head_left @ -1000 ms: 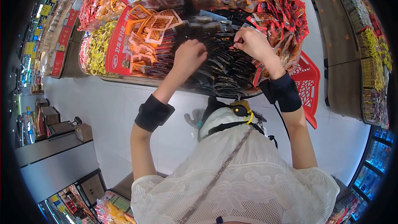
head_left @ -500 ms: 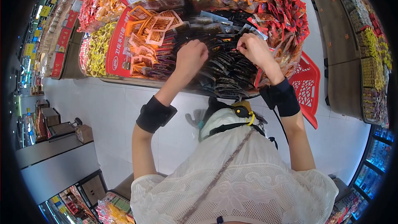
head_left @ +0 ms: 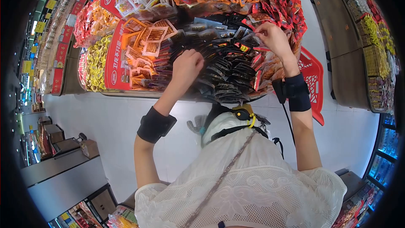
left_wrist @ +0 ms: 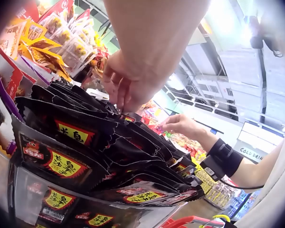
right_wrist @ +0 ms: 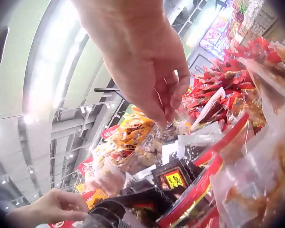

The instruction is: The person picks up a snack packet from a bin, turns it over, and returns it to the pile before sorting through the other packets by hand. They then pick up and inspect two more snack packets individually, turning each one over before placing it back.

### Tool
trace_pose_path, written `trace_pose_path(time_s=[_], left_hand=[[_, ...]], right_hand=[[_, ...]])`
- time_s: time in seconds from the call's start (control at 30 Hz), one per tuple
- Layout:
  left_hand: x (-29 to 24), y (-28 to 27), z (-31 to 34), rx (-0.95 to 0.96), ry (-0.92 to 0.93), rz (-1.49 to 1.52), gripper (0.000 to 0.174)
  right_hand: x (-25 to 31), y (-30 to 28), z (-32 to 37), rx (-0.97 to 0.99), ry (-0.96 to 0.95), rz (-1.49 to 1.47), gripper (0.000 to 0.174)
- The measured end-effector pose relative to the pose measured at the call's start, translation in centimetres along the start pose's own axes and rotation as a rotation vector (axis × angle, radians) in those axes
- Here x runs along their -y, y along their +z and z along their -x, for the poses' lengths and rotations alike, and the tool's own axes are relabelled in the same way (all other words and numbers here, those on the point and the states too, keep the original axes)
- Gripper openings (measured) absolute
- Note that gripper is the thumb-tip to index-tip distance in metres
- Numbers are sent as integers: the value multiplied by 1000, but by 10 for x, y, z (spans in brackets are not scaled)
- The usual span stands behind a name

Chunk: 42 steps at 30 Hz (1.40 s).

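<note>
Loosely bent, the left hand [head_left: 187, 66] [left_wrist: 135, 78] lies over the left part of the black packets [head_left: 230, 74] [left_wrist: 76, 126]; its fingertips touch their upper edges, with no packet visibly lifted. At the back right of that pile, the right hand [head_left: 276, 42] [right_wrist: 145, 71] has thumb and fingers brought together on a shiny packet [head_left: 252, 39], beside the red packets [head_left: 287, 4] [right_wrist: 211, 97]. The right fingertips partly hide their contact. One black packet with a yellow label [right_wrist: 175, 180] lies below that hand in the right wrist view.
Orange packets [head_left: 155, 34] lie left of the black ones, beside a red sign [head_left: 114, 65] and yellow packets [head_left: 97, 63]. A red basket [head_left: 311, 80] stands at the right of the display. Shelves [head_left: 341, 38] line the far right.
The right hand has moved right and slightly back, from over the black packets towards the red ones. The left hand has shifted slightly left and nearer the body. The head view has shifted a little.
</note>
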<state>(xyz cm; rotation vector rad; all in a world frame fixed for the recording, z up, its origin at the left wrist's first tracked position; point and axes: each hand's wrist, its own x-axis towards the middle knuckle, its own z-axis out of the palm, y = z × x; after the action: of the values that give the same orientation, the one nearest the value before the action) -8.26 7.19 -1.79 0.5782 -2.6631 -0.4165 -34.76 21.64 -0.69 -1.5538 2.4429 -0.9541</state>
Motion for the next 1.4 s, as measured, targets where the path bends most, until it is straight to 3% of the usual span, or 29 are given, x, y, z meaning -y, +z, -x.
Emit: trace_pose_path(time_s=[0.2,0.37,0.53,0.73,0.83,0.93,1.13,1.27,1.4], left_hand=[[-9,-25,-27,9,5,21,10],[-2,13,-58,119,165,257,15],[0,35,-71,117,189,208,15],[-3,23,-78,229,98,36,13],[-9,23,-77,196,46,-28,17],[-13,24,-74,171,23,-71,17],[-13,25,-69,117,135,-117,12],[-7,29,-67,157,98,-3,11],[-14,33,-68,169,20,137,11]], right_hand=[[8,12,10,31,17,20,12],[8,25,10,66,15,22,13],[15,32,13,105,31,90,11],[13,36,18,55,12,128,8],[23,30,10,-69,-133,64,6],[33,43,-5,-21,-338,-43,6],[34,57,-10,169,-287,82,4],[42,56,-13,70,-390,14,7],[41,61,-19,178,-330,58,9]])
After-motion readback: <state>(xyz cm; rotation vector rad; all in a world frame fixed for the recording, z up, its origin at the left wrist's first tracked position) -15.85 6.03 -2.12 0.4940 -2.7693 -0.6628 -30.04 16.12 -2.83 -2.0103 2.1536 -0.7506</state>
